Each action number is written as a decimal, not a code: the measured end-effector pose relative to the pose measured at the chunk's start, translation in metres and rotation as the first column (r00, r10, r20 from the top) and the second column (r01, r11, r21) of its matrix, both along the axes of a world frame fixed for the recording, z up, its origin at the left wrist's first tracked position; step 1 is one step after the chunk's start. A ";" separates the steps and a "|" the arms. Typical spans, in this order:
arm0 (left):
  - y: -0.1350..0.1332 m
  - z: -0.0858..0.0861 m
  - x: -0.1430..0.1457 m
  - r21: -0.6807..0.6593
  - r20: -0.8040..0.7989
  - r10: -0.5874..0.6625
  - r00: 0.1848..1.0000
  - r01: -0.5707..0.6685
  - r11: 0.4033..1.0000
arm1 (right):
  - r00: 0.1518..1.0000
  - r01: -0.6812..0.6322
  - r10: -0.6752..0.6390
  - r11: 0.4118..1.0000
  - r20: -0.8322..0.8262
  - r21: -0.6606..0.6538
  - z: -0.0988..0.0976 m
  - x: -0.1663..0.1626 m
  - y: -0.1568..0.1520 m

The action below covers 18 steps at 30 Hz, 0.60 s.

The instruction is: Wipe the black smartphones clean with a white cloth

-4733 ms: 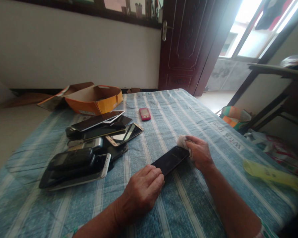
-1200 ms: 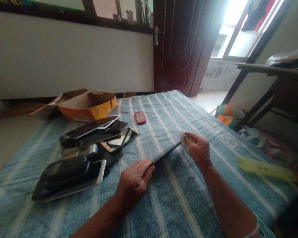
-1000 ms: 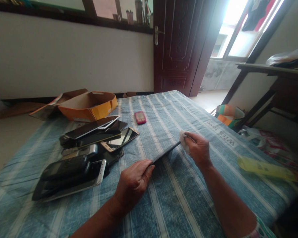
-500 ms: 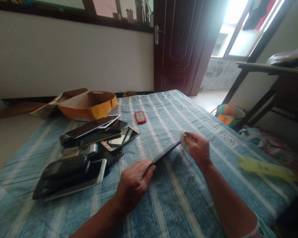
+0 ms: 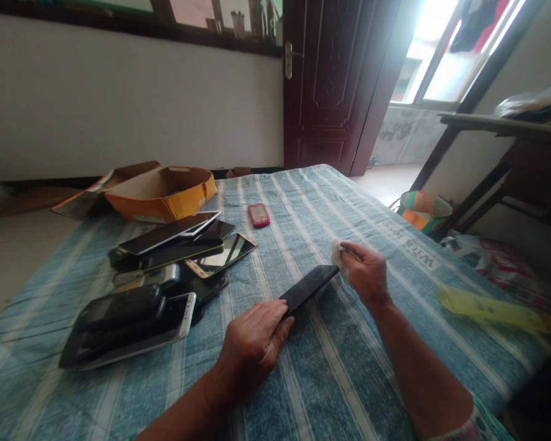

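Observation:
A black phone (image 5: 308,287) is held just above a blue striped cloth (image 5: 340,367) on the table. My left hand (image 5: 252,343) grips its near end with closed fingers. My right hand (image 5: 366,274) is at the phone's far end, pinching a small white wipe (image 5: 337,252) that touches the phone's corner. The phone's dark flat face is turned up towards me, tilted a little.
A heap of several phones (image 5: 156,269) lies at the left. Behind it stands an orange cardboard box (image 5: 163,195). A small pink phone (image 5: 259,215) lies alone farther back. A yellow-green bottle (image 5: 487,306) lies at the right edge. A dark door (image 5: 330,86) is beyond.
The phone was on edge between my hands half a second ago; now its flat face is turned up. Both hands stay at its ends.

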State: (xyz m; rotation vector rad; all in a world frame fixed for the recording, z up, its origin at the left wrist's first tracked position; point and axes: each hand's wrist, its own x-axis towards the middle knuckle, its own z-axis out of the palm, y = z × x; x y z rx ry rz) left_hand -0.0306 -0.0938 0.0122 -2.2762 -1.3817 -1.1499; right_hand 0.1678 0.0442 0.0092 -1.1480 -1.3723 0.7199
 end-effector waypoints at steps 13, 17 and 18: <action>-0.001 -0.002 0.003 0.027 -0.054 -0.039 0.998 0.041 0.999 | 1.000 0.002 -0.002 1.000 -0.010 -0.017 0.000 -0.001 0.000; 0.001 -0.002 0.000 0.038 -0.031 -0.019 0.999 0.020 0.999 | 1.000 0.001 -0.001 1.000 -0.006 -0.010 0.001 0.000 0.000; 0.001 -0.002 -0.001 0.034 -0.027 -0.006 1.000 0.007 0.999 | 1.000 0.001 -0.001 1.000 -0.007 -0.009 0.001 0.000 0.000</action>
